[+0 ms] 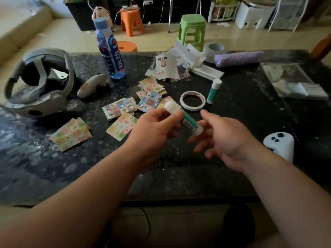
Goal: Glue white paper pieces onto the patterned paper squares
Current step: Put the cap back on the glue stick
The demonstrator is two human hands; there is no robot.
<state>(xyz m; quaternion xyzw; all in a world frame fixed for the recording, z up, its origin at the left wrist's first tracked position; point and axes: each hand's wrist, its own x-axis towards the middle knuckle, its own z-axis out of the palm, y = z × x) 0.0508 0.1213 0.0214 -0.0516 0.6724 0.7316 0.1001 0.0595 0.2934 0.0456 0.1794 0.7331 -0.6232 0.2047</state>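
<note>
- Gripping a green-and-white glue stick (188, 122) near its capped end, the left hand (155, 129) holds it tilted above the dark table (53, 176) in the head view.
- The right hand (225, 140) holds nothing, its fingers loosely spread just beside the stick's lower end; whether they touch it is unclear.
- Patterned paper squares (121, 127) lie in small stacks and loose sheets on the table beyond the left hand.
- A pile of white printed paper pieces (170, 67) sits farther back, at mid-table.
- A tape ring (192, 100) lies beside a second glue stick (214, 91).
- A blue bottle (110, 56) stands at the back left, near a grey headset (39, 83).
</note>
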